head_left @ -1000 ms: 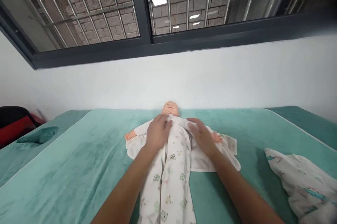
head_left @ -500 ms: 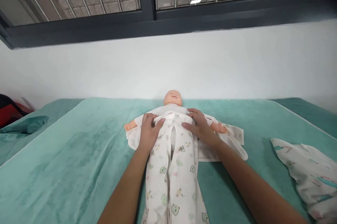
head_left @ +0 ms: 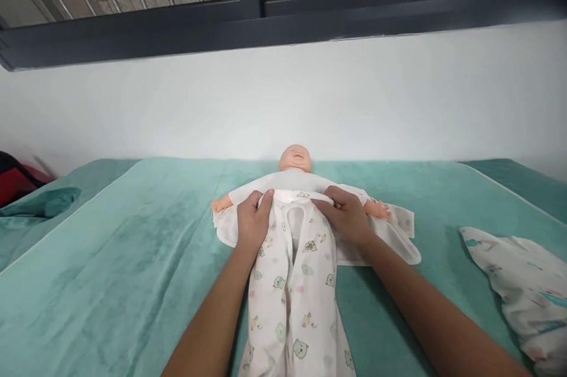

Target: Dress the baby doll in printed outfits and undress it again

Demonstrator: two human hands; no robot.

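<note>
A baby doll (head_left: 296,158) lies on its back, arms spread sideways, in a white long-sleeved top (head_left: 261,186). Over its lower body are white baby pants (head_left: 315,306) printed with green animal faces, with a slit at the crotch. My left hand (head_left: 254,220) pinches the left end of the waistband between thumb and fingers. At the other end, my right hand (head_left: 349,216) grips the same waistband, which is stretched between them. The doll's legs are hidden by the pants. Thin white cloth (head_left: 354,254) spreads out beneath the doll's arms.
Green plush fabric (head_left: 110,282) covers the bed surface. A crumpled white printed cloth (head_left: 522,282) lies at the right. A red and black object (head_left: 20,179) sits at the left edge. Behind the doll rise a white wall (head_left: 199,105) and a dark window frame (head_left: 177,28).
My hands went from lying spread on the pants to gripping the waistband at both ends, and its edge is now lifted and pulled taut. The view has tilted downward.
</note>
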